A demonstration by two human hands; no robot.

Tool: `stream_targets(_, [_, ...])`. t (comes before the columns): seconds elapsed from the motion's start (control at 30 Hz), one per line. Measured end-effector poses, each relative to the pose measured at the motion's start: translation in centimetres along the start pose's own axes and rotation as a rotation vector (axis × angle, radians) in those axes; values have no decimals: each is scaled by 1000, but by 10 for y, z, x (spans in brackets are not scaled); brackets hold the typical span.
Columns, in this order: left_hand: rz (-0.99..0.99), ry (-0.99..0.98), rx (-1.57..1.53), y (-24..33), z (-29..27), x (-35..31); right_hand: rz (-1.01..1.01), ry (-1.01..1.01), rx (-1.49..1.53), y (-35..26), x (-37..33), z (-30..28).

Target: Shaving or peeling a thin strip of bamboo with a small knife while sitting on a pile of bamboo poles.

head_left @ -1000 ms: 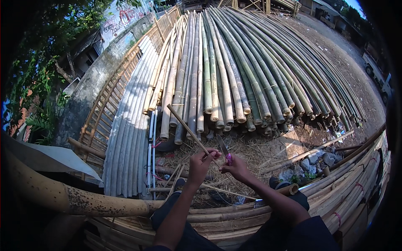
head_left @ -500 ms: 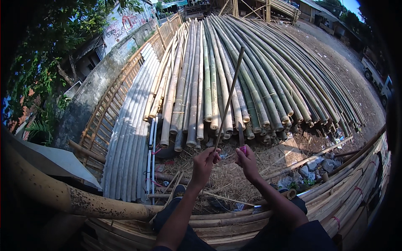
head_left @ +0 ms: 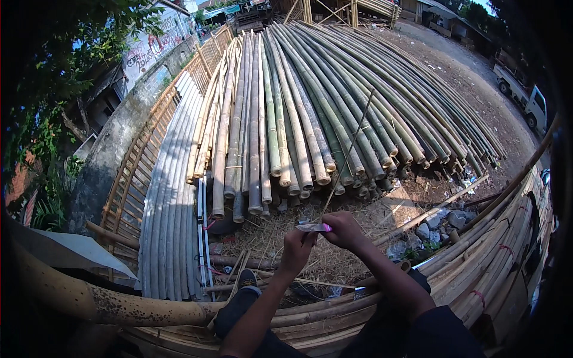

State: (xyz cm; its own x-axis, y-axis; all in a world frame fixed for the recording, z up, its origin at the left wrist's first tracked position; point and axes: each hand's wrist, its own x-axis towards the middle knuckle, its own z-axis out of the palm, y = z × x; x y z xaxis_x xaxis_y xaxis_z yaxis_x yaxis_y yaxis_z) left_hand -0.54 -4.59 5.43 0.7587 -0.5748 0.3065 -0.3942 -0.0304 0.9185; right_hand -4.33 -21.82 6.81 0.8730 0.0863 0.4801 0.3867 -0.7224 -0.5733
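Observation:
My right hand [head_left: 346,230] is closed around the pink handle of a knife [head_left: 309,227]. Its blade now lies flat and points left, just over the fingers of my left hand [head_left: 295,253]. That hand is closed on the lower end of a long thin bamboo strip [head_left: 349,152], which slants up and to the right. Where the strip meets the blade and fingers is hidden by the hands. Beyond it lies a large pile of long bamboo poles [head_left: 277,119], cut ends facing me.
Split bamboo lengths [head_left: 501,262] lie stacked at the right and under my legs. A thick spotted bamboo pole [head_left: 137,305] crosses the lower left. Corrugated sheets [head_left: 167,209] and a bamboo fence [head_left: 140,161] run along the left. Rubble [head_left: 439,227] and a parked truck [head_left: 528,101] are at right.
The knife has turned from pointing up to lying leftward across, and my right hand has come closer to the left. The strip leans further right. The whole view has shifted slightly.

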Motion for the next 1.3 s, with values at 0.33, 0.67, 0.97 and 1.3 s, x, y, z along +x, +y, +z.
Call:
stream_targets(0.33, [-161,5,-31,-10,16,-10,116,195,-165,7,-4,13])
stream_targets(0.67, [-56,-8,180,-4,12,-11,64,-245,-274,12,-6,13])
stream_targets(0.97, [22,190,388,-15,26,-28,133,-141,-368,3,-12,18])
stream_targets(1.3, [-17,234,294,-8,32,-22,48,117,-597,17,-8,14])
